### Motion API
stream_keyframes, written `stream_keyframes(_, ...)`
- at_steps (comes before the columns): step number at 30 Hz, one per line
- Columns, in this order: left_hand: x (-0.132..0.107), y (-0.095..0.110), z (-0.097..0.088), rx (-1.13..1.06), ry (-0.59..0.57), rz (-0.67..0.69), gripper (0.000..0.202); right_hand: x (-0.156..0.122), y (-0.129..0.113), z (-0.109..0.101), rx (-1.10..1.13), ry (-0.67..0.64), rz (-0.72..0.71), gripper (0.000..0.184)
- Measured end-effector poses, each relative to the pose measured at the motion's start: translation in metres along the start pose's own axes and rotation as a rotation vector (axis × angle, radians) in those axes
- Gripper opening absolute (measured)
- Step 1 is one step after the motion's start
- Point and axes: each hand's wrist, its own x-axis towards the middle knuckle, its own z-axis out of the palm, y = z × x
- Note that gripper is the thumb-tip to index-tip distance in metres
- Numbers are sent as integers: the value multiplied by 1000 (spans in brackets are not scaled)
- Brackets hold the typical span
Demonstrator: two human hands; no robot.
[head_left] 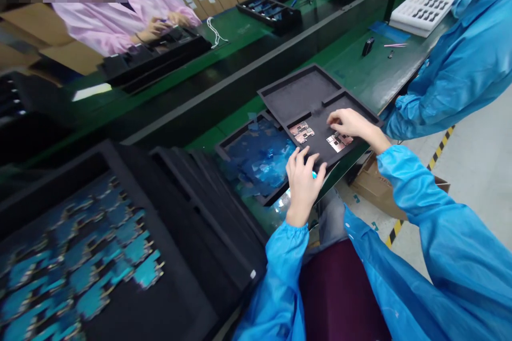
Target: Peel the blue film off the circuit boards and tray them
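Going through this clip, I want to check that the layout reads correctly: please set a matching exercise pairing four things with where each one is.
Things:
1. left hand
2. right hand
3. white moulded tray
4. white cord

Places:
A. beside a co-worker's black tray
B. over copper-coloured metal plates in a black foam tray
C. on the green bench, beyond the foam tray
D. at the foam tray's near edge, beside blue film pieces

Pairs: 1-D, 2-B, 3-C, 4-A
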Motion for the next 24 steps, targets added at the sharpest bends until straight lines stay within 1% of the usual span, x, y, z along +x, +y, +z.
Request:
stream_keyframes(1, 10, 5, 3, 3, -8, -17, 25, -5, 11, -6, 6, -56, -37, 32)
stream_keyframes(3, 33, 15, 11, 38, -65, -58, 26, -13, 26, -15, 4, -149, -109, 42)
stream_keyframes(6, 66, 25, 26, 123, -192, -94, 27, -17, 33, -18, -56, -197, -170, 50)
stream_keyframes(8, 81, 28, 34, 125, -244, -94, 27, -15, 32, -17, -92, -207, -157, 51)
stream_keyframes(11, 92, 27, 41, 41, -256, -128, 26, -8, 30, -18, -53, -229, -75, 47)
stream_keyframes(13, 94, 24, 41, -89, -239, -183, 23, -3, 32, -23, 30, -236, -25, 36)
stream_keyframes(15, 95, 21, 38, -286, -200, -221, 16, 0, 37, -30, 127, -223, 5, 24)
stream_keyframes(17, 97, 14, 32, -467, -151, -233, 12, 1, 44, -37, 232, -182, 31, 17)
stream_keyframes(18, 99, 9, 28, -522, -134, -234, 12, -1, 47, -40, 293, -152, 52, 15)
stream_keyframes(19, 101, 4, 24, -543, -128, -231, 14, -3, 50, -42, 362, -122, 75, 13)
stream_keyframes(21, 106, -6, 17, -500, -137, -215, 19, -9, 54, -42, 510, -76, 122, 13)
stream_keyframes(24, 113, -17, 13, -360, -197, -186, 24, -19, 54, -34, 681, -47, 209, 24)
